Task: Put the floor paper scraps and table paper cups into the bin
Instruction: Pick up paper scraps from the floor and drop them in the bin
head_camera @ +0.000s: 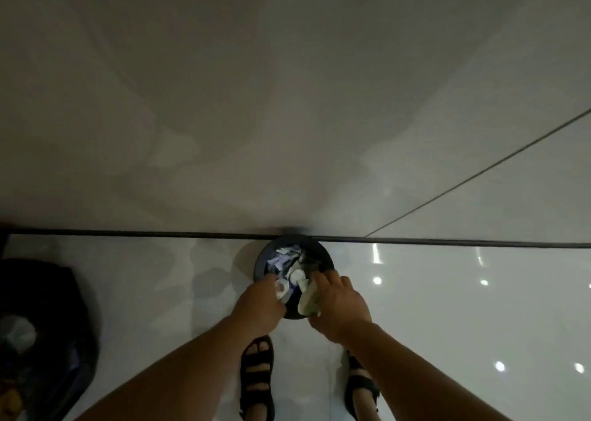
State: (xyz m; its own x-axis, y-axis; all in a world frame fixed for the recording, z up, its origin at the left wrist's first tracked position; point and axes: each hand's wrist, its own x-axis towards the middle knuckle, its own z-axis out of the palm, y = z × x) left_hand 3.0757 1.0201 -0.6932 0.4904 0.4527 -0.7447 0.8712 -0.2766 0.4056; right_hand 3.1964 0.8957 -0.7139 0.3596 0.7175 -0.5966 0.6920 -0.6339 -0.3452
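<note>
From my feed, the round black plastic bin (323,251) stands on the glossy white floor tiles (128,292) against the wall, heaped with crumpled white and blue paper scraps (286,257). The left hand (259,300) has its fingers curled round a small white paper cup (282,288) over the bin. The right hand (340,305) has its fingers clamped on a pale crumpled paper wad (307,304).

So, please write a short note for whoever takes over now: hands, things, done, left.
Left hand grips a small white piece, perhaps a cup, over the bin.
Right hand grips crumpled paper at the bin's near rim.
Done: paper scraps already lie in the bin.
Left: drop both pieces in; the table is out of view, so check it for cups.
</note>
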